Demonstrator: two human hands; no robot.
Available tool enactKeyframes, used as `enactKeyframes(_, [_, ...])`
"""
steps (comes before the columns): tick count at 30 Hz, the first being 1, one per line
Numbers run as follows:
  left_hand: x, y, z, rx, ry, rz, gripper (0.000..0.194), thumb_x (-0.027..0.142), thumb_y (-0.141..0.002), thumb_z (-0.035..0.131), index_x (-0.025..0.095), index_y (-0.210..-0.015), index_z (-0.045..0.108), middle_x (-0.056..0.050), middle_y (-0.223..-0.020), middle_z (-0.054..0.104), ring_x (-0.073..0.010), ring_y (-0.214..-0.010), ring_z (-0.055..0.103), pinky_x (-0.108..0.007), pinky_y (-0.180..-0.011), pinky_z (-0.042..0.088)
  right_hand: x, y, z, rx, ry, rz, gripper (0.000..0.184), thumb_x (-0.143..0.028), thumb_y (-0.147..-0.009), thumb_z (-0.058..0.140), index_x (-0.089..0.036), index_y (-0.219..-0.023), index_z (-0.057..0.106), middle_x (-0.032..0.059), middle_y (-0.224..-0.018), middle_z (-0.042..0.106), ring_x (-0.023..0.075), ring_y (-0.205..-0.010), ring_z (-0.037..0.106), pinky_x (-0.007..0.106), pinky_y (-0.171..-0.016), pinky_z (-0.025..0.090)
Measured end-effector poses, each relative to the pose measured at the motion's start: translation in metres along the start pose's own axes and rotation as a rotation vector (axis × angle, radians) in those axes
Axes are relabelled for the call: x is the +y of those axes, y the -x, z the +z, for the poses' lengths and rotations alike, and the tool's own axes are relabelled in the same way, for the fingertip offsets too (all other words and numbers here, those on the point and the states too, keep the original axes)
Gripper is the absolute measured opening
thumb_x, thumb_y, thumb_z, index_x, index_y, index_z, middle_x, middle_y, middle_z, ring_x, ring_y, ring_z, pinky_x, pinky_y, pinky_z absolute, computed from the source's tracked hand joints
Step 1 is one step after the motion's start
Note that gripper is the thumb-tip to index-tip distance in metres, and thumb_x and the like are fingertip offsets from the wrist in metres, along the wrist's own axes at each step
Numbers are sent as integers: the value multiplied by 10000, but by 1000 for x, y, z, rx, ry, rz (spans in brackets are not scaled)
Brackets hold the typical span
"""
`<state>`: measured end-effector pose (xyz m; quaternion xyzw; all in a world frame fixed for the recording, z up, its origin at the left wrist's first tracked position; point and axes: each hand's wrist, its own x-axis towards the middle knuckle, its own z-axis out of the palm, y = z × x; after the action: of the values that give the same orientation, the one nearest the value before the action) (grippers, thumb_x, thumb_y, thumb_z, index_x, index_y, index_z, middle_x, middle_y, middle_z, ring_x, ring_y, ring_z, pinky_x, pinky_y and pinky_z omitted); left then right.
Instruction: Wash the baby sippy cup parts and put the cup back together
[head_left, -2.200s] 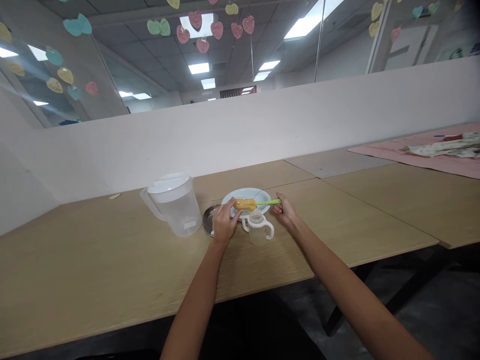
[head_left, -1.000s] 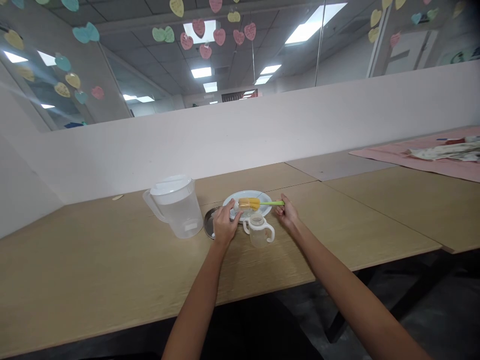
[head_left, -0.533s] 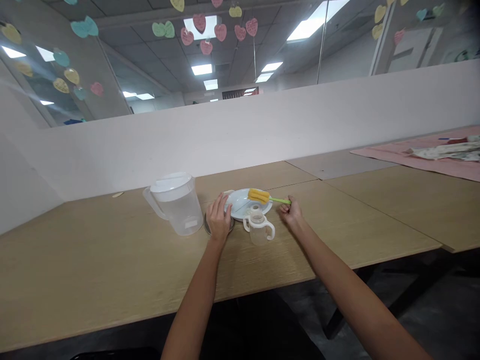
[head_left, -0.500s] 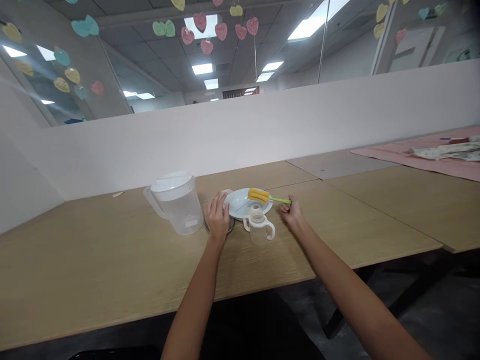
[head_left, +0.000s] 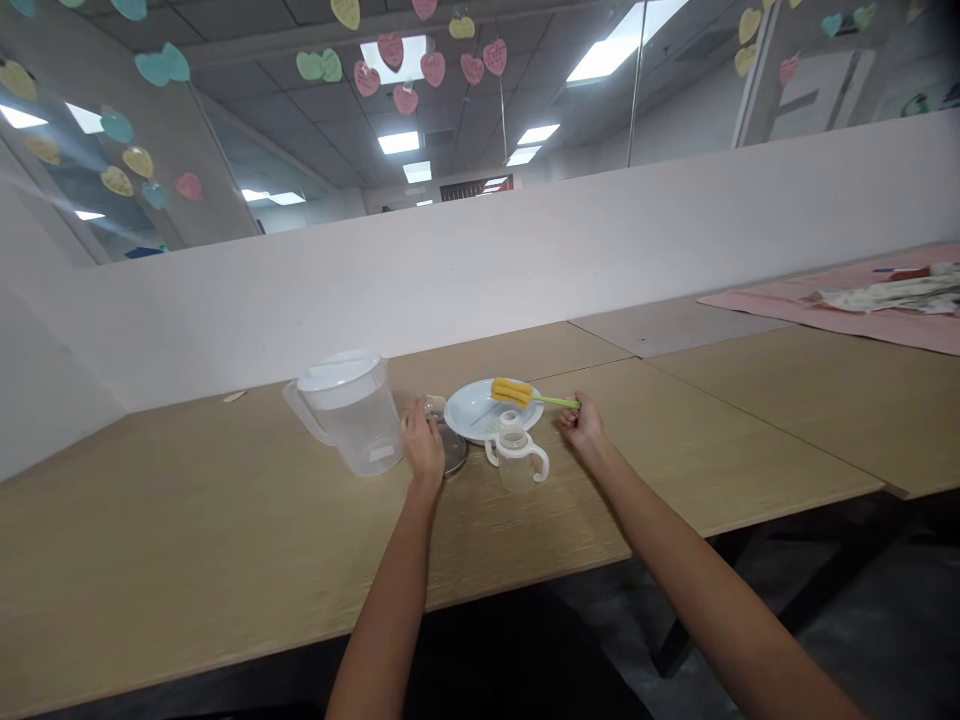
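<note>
My left hand (head_left: 422,445) hovers over a small round metal dish (head_left: 453,458), between the pitcher and the plate. Its fingers are curled round a small clear piece (head_left: 433,405). My right hand (head_left: 581,426) is closed on the green handle of a bottle brush (head_left: 556,402). The brush's yellow sponge head (head_left: 512,391) lies over the white plate (head_left: 469,413). A clear two-handled cup (head_left: 516,461) stands just in front of the plate, between my two hands.
A lidded clear plastic pitcher (head_left: 349,410) stands left of my left hand. The wooden table (head_left: 187,520) meets a white partition (head_left: 525,260) at the back. A pink cloth (head_left: 840,305) with folded fabric lies far right. A small wooden stick (head_left: 234,396) lies by the partition.
My left hand has left the sponge head and moved left with the clear piece, off the plate and over the metal dish. The brush shifted a little to the right with my right hand.
</note>
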<state>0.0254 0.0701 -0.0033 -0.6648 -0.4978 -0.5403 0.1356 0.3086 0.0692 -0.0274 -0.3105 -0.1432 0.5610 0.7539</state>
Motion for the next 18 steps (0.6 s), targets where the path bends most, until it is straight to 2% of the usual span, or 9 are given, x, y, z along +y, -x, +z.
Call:
enactKeyframes(4, [-5, 3, 3, -19, -4, -84, 385, 204, -833, 466, 165, -1215, 502, -134, -1171, 600, -265, -1066, 552, -428, -918, 440, -2, 4, 3, 90, -37, 19, 356, -357, -875, 464, -221, -623, 254, -121, -345, 236, 28, -263, 218, 132, -261, 201])
enactKeyframes(9, [-3, 1, 1, -173, -148, -243, 387, 195, -843, 468, 162, -1228, 489, -132, -1196, 583, -261, -1123, 528, -406, -964, 406, -4, 9, 7, 116, -53, 46, 332, -343, -876, 466, -218, -626, 286, -124, -352, 237, 29, -264, 217, 132, -260, 198])
enactKeyframes(13, [-1, -2, -1, -250, -200, -267, 387, 199, -854, 463, 135, -1235, 480, -149, -1180, 585, -273, -1113, 529, -412, -951, 407, -5, 12, 9, 128, -66, 65, 328, -315, -877, 461, -221, -623, 278, -129, -354, 220, 34, -263, 212, 137, -261, 196])
enactKeyframes(18, [0, -1, -2, -316, -247, -217, 363, 144, -829, 485, 126, -1190, 512, -148, -1139, 599, -277, -1070, 536, -413, -928, 415, -6, 16, 12, 135, -65, 87, 312, -261, -900, 402, -214, -618, 277, -126, -347, 224, 28, -260, 210, 131, -273, 191])
